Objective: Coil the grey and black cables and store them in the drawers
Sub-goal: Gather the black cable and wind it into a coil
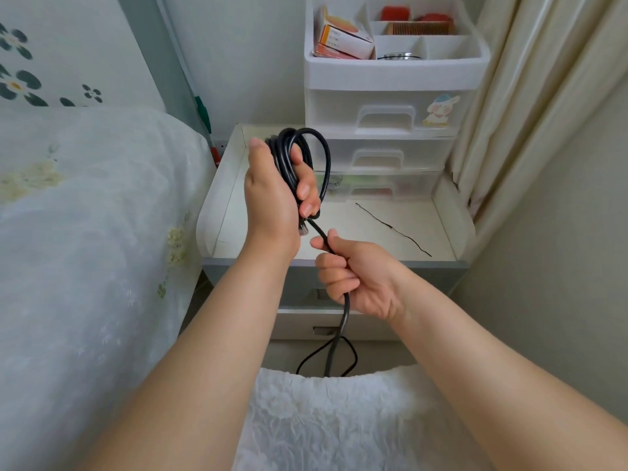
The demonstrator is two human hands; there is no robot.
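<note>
nearest the camera a white crinkled cloth (333, 419) lay across the lap, and just beyond it the slack end of the black cable (346, 314) looped down toward the floor in front of the nightstand (339, 263). above that slack, just before the nightstand's front edge, the right hand (353, 277) was curled into a fist round the cable, thumb and forefinger pinching the strand where it ran up and left. further on, over the nightstand's left part, the left hand (275, 195) gripped a bundle of several finished loops, fingers wrapped round them, with one larger loop standing up and out to the right; a clear plug hung below the palm. on the worktop of the nightstand, to the right of the hands, lay a thin black tie (394, 229). at the back of the nightstand stood a white plastic drawer unit (384, 117), all drawers closed, a cartoon sticker on the top one. its top tray held boxes (343, 39), a wooden comb (421, 28) and red items. left of the nightstand lay the bed (85, 232), right of it a curtain (530, 96).
</note>
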